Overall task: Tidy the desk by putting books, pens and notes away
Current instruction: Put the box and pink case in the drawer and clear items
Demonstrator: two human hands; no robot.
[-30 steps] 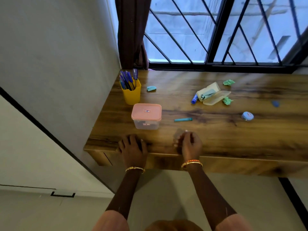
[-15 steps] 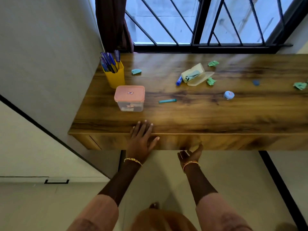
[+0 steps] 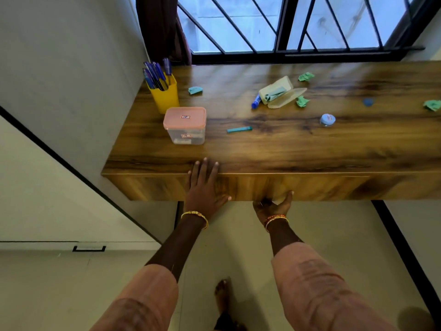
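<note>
My left hand (image 3: 205,187) lies flat over the desk (image 3: 286,149) edge. My right hand (image 3: 272,206) grips beneath the front panel (image 3: 322,187).

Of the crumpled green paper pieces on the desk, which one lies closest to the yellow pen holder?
The crumpled green paper just right of the yellow pen holder. The other pieces lie far right, around the open plastic case.
</note>
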